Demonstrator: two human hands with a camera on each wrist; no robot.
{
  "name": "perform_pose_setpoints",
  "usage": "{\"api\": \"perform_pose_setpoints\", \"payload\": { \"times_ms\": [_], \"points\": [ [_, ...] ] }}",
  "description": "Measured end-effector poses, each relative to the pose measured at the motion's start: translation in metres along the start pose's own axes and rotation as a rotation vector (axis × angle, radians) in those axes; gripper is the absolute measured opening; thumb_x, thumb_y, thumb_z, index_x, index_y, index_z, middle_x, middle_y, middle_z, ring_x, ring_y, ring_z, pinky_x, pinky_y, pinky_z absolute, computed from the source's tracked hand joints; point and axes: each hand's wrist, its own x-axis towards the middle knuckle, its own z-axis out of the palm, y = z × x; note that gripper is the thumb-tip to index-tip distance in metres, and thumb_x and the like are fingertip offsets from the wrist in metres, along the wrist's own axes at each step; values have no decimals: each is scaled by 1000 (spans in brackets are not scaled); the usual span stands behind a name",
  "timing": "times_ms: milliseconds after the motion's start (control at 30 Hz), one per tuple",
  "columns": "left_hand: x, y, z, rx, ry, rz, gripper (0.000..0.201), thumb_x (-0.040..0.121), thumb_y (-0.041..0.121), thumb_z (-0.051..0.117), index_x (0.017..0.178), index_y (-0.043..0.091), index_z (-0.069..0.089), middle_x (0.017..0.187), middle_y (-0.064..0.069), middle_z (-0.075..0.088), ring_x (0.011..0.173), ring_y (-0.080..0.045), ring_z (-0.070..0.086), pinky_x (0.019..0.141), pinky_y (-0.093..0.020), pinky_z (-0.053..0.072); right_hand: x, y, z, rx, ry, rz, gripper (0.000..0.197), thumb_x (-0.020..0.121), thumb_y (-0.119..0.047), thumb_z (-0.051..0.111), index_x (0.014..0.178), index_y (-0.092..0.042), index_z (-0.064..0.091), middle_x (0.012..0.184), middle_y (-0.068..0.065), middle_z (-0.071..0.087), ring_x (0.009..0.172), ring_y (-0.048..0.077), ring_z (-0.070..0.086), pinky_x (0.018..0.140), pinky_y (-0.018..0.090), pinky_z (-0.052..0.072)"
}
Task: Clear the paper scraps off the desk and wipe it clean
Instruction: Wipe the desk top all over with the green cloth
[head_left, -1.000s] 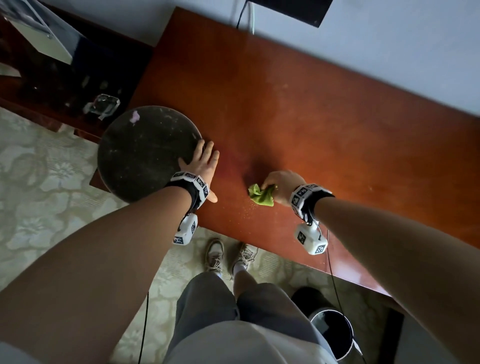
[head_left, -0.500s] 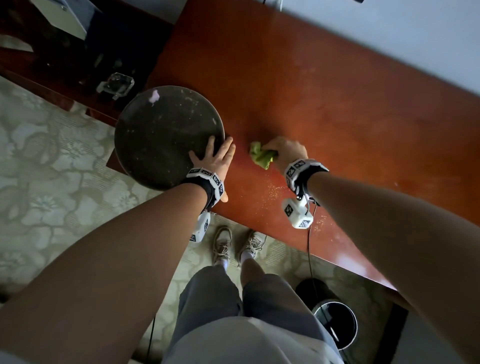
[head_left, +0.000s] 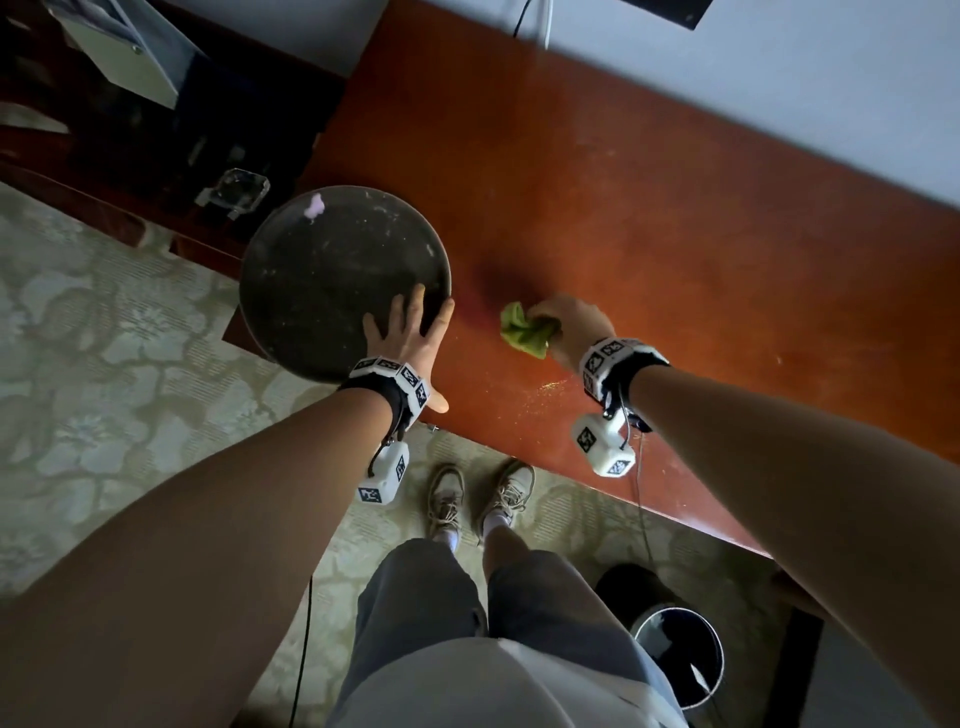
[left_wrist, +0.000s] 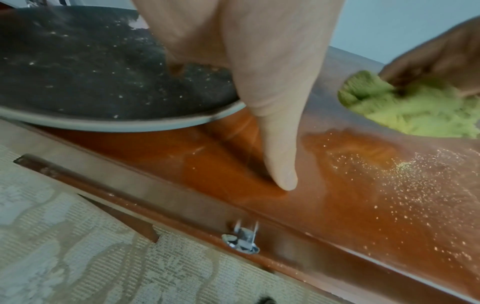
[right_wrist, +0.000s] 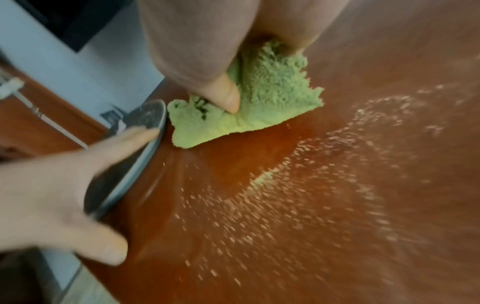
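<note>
On the reddish wooden desk (head_left: 675, 218) my right hand (head_left: 571, 327) grips a bunched green cloth (head_left: 524, 332) and presses it to the surface; the thumb (right_wrist: 223, 88) digs into the cloth (right_wrist: 259, 98). A trail of fine pale crumbs (right_wrist: 259, 201) lies behind the cloth, toward the front edge. My left hand (head_left: 410, 332) rests with straight fingers on the right rim of a dark round plate (head_left: 332, 280), thumb (left_wrist: 280, 144) on the desk. The plate holds specks and a pinkish scrap (head_left: 314, 208). The cloth (left_wrist: 405, 111) sits just right of the plate rim (right_wrist: 153, 123).
The plate overhangs the desk's left end. A dark side table with a glass ashtray (head_left: 234, 192) stands beyond it. A round bin (head_left: 680, 654) sits on the floor at lower right. My feet (head_left: 478, 504) stand at the front edge, near a metal drawer handle (left_wrist: 241, 240).
My right hand has swept the green cloth from near the front edge up toward the plate rim, leaving crumbs behind it. The left hand has stayed on the plate.
</note>
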Motion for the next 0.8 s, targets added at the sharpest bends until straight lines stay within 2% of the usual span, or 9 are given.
{"api": "perform_pose_setpoints", "payload": {
  "times_ms": [100,200,300,367,433,533,667,733,800],
  "points": [
    [-1,1,5,24,13,-10,151,51,60,87,149,27,-23,159,-16,-14,147,-38,-4,112,-66,16,23,-5,6,-37,82,66,39,90,-7,52,121,-24,66,116,-2,61,99,19,57,78,27,42],
    [1,1,7,-2,31,2,151,51,55,89,150,25,-22,159,-18,-12,147,-39,-4,114,-60,20,37,-19,19,-85,19,54,50,88,-2,49,128,-29,62,122,-2,59,110,23,57,84,29,45],
    [1,1,8,-19,25,1,152,51,54,90,150,25,-22,160,-17,-14,147,-38,-5,115,-59,19,38,-38,38,-136,-71,-67,46,90,-8,53,127,-33,61,124,-5,59,115,19,55,94,31,46],
    [2,1,7,-28,17,-4,153,51,54,90,150,26,-22,159,-17,-15,147,-38,-6,115,-59,19,30,-49,48,-155,-87,-148,37,92,-15,55,122,-35,64,122,-10,59,116,16,53,98,33,45],
    [2,1,6,-43,0,-5,153,51,53,90,149,27,-24,159,-16,-17,147,-37,-8,116,-59,18,17,-52,52,-211,-175,-236,33,91,-18,58,118,-35,67,122,-13,58,119,13,49,101,35,43],
    [1,2,6,-52,17,-8,153,50,52,91,150,28,-22,159,-16,-16,148,-37,-7,115,-59,18,-5,-34,53,-263,-302,-312,39,89,-9,61,114,-38,69,123,-19,57,122,10,45,104,34,41],
    [-4,5,5,-21,45,-16,151,51,50,91,150,26,-20,159,-18,-13,147,-38,-4,114,-60,21,-31,-2,45,-279,-394,-276,45,83,-3,67,111,-39,71,126,-20,57,127,8,43,108,34,38],
    [-8,8,5,-19,51,-11,150,51,50,91,151,24,-19,159,-15,-16,147,-38,-6,113,-63,19,-37,3,38,-302,-438,-265,45,82,0,67,107,-38,72,124,-18,58,123,8,47,106,28,38],
    [-8,13,3,-9,51,48,151,49,53,90,151,24,-17,158,-10,-25,146,-36,-15,112,-67,12,-35,5,28,-251,-418,-174,44,80,1,64,99,-37,74,119,-19,61,116,7,54,99,21,39]
  ]
}}
